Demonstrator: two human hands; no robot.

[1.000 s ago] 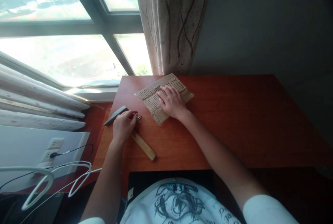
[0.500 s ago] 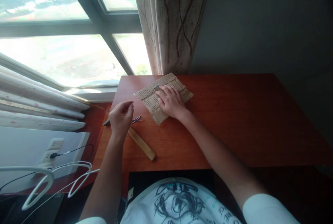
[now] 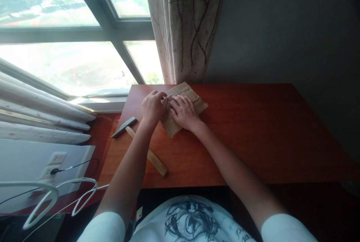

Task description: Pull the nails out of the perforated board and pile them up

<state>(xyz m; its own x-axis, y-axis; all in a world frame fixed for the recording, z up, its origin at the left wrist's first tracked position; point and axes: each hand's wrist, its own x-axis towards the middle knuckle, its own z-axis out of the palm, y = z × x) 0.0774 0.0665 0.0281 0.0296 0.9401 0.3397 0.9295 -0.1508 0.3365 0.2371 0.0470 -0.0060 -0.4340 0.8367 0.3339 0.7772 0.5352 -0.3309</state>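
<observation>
A piece of brown cardboard point(image 3: 172, 128), dotted with rows of small holes, lies at an angle on the table. My right hand point(image 3: 184, 111) rests flat on it, fingers stretched forward. At its left part my left hand point(image 3: 154, 106) is closed in a pinch, thumb and forefinger together; what they grip is too small to make out. A small dark and silvery thing point(image 3: 170, 96) shows between the two hands' fingertips. Left of the cardboard lies a hammer point(image 3: 157, 162) with a wooden handle and grey metal head, its handle partly hidden by my left forearm.
The reddish-brown wooden table point(image 3: 253, 133) extends to the right. A window point(image 3: 70, 62) and patterned curtain point(image 3: 188, 24) stand behind it. At the lower left, white cables point(image 3: 81, 197) loop near a wall socket point(image 3: 53, 170).
My left hand has moved right and forward, from above the hammer to the cardboard. Thin metal pieces seen beside it earlier are now out of sight behind it. My right hand stays put.
</observation>
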